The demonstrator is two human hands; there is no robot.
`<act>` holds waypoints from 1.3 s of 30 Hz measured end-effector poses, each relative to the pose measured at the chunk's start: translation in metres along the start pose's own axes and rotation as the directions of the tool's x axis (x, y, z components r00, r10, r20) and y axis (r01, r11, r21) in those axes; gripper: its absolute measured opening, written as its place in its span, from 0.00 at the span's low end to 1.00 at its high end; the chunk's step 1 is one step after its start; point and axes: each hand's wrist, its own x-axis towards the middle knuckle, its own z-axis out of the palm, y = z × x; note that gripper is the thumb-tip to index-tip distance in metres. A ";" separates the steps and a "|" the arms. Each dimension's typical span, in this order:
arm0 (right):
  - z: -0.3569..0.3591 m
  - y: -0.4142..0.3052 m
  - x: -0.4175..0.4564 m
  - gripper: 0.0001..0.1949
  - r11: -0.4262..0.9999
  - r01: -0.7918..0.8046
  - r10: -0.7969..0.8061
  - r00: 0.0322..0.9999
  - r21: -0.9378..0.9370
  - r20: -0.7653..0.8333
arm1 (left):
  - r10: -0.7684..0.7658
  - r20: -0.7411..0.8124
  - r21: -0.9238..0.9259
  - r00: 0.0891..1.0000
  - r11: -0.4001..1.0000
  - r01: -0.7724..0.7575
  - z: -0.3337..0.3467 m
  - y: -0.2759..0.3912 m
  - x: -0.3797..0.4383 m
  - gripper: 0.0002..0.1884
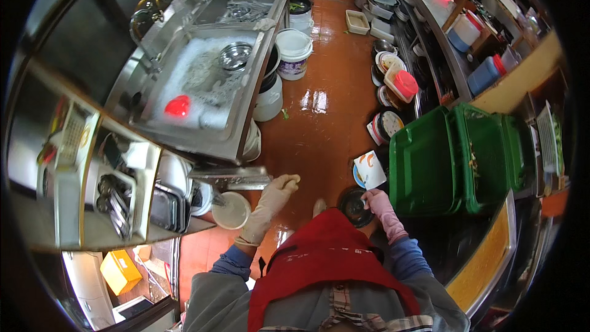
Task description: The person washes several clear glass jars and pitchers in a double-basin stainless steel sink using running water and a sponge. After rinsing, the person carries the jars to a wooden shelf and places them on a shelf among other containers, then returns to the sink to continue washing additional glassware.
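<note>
My left hand (274, 202), in a pale rubber glove, is raised over the floor with its fingers bent. It is beside the end of a long metal tray or ledge (233, 178); whether it touches this is unclear. Below and left of it stands a whitish round bucket (231, 210). My right hand (380, 207) wears a pink glove, and its fingers are drawn together at the rim of a black round basin (354, 205). A small pale spot shows at the fingertips, too small to name. Just beyond lies a white square plate (371, 168) with orange scraps, on a blue-rimmed dish (357, 177).
A sink (182, 55) of suds at left holds metal bowls (235, 56) and a red scoop-like item (178, 106). White buckets (293, 53) stand beside it. At right are green bins (421, 166) and stacked dirty dishes (389, 122). The tiled floor (318, 133) looks wet.
</note>
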 end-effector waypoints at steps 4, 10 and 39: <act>-0.032 -0.037 0.087 0.13 0.973 -0.086 0.078 0.996 0.216 0.048 | -0.032 0.019 -0.048 0.999 0.998 0.033 0.006 0.043 0.113 0.14; -0.046 -0.170 0.283 0.14 0.962 -0.058 0.006 0.982 0.267 0.190 | -0.292 -0.025 -0.173 0.956 0.943 0.283 -0.001 0.080 0.238 0.13; -0.088 -0.556 0.789 0.17 0.930 0.133 0.010 0.923 -0.342 0.386 | 0.061 -0.615 0.540 0.786 0.759 0.364 -0.140 0.223 0.796 0.29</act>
